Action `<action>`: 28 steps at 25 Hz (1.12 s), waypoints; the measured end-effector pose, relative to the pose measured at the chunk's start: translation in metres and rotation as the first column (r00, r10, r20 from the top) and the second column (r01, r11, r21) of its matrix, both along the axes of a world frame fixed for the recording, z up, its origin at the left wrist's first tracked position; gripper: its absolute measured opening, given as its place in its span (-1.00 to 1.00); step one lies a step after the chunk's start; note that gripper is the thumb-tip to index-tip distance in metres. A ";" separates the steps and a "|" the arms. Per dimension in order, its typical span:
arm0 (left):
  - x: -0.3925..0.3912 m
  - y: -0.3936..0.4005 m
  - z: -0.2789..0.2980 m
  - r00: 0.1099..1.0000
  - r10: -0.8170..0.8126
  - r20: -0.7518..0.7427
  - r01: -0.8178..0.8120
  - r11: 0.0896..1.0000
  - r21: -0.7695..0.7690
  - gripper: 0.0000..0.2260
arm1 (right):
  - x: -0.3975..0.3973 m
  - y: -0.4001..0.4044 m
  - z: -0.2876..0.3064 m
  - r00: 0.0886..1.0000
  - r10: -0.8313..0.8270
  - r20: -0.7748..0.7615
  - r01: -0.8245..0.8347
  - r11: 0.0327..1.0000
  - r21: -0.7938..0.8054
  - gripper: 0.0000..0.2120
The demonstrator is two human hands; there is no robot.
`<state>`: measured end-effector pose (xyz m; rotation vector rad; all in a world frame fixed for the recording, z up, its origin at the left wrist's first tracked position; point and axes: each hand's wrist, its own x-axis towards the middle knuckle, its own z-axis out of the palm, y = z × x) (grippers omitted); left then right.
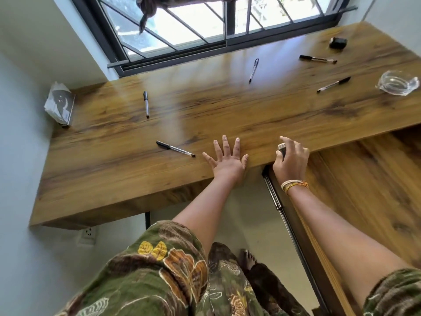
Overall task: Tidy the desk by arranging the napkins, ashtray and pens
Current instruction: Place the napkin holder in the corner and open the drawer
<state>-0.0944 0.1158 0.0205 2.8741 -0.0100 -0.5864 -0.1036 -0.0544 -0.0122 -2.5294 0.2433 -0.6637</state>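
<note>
Desk (227,106), untidied: my left hand (225,156) splayed flat for support, right hand (290,158) clasping a small dark container (282,150); pens, ashtray (397,83), napkins (59,103) scattered.

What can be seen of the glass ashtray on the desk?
The ashtray is clear glass, round-bowled with a thick, notched rim, standing upright and apparently empty. It sits at the far right end of the wooden desk, partly cut off by the frame edge. Nothing touches it; the nearest pen lies apart, to its left.
</note>
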 end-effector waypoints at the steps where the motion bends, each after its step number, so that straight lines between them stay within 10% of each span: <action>1: -0.005 -0.003 0.001 1.000 0.002 -0.011 -0.002 1.000 -0.014 -0.45 | -0.012 -0.004 -0.001 0.999 -0.049 0.002 0.049 0.996 0.077 -0.59; 7: -0.025 -0.030 0.004 0.996 -0.011 -0.092 0.013 1.000 0.027 -0.39 | -0.056 -0.033 -0.012 0.941 -0.323 -0.104 0.337 0.853 0.400 -0.69; 12: -0.019 -0.038 0.011 0.978 0.032 -0.207 -0.018 0.998 0.067 -0.29 | -0.043 -0.055 -0.043 0.875 -0.239 -0.421 0.413 0.823 0.390 -0.78; 28: -0.019 -0.038 0.005 0.983 0.050 -0.178 -0.039 0.997 0.067 -0.26 | -0.033 -0.071 -0.073 0.830 0.058 -0.555 0.168 0.922 0.348 -0.71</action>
